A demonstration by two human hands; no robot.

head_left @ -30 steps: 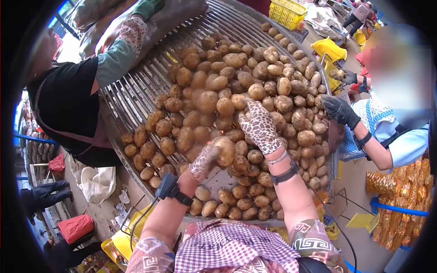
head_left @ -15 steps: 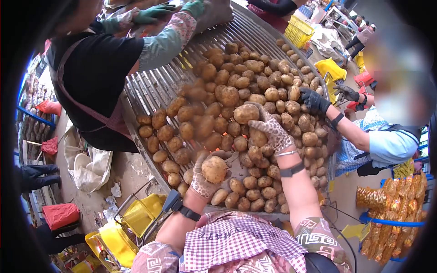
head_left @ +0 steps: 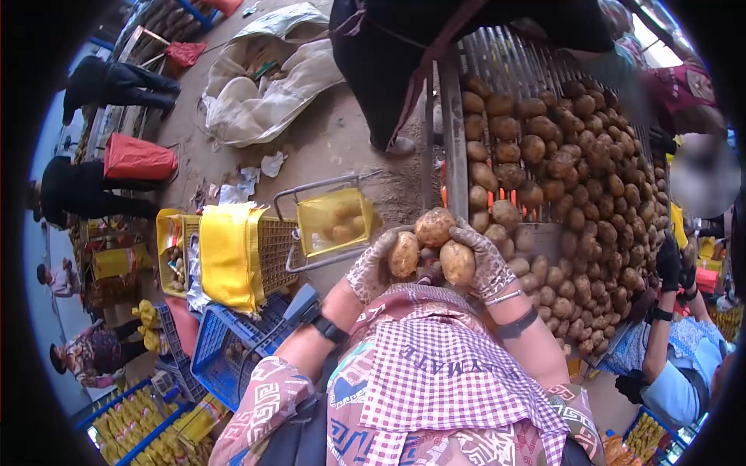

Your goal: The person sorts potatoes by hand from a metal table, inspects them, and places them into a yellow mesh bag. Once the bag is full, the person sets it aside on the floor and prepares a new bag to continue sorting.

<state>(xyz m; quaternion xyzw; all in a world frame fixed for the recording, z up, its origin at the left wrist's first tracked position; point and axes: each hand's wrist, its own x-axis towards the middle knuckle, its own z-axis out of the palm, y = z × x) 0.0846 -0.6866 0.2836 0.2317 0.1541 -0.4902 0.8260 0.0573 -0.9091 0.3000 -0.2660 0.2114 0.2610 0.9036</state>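
Note:
In front of the checkered apron (head_left: 443, 380), my two gloved hands are close together with potatoes between them. My left hand (head_left: 371, 270) is closed around a potato (head_left: 403, 255). My right hand (head_left: 488, 262) grips another potato (head_left: 458, 262). A third potato (head_left: 434, 227) sits between them at the top, and its hold seems to come from the right fingers, though part is hidden. Right of my hands, many loose potatoes (head_left: 575, 194) cover the slatted metal table (head_left: 457, 147).
A yellow mesh bag hangs open on a metal frame (head_left: 330, 225) to the left, with potatoes inside. Beside it are yellow sacks (head_left: 231, 256) over a crate and a blue crate (head_left: 225, 342). Co-workers stand at the table's far side and right; a white sack (head_left: 268, 85) lies on the floor.
My view has swung left toward the framed mesh bag. Both hands have drawn back from over the pile to the table's near left corner and come together, still holding potatoes.

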